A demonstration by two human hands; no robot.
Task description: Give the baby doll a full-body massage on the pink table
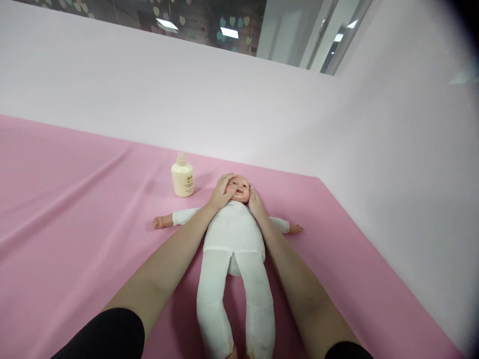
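A baby doll (234,234) in a white cloth suit lies on its back on a pink sheet (75,199), arms spread, legs toward me. My left hand (221,192) rests on the left side of the doll's head, fingers curved over the cheek and forehead. My right hand (254,202) lies flat against the right side of the head and neck. Both hands cup the head between them. The doll's face (239,189) shows between my hands.
A cream-coloured pump bottle (182,177) stands upright on the sheet just left of the doll's head. Pale walls rise behind and to the right, meeting at a corner. The sheet's right edge runs along the right wall.
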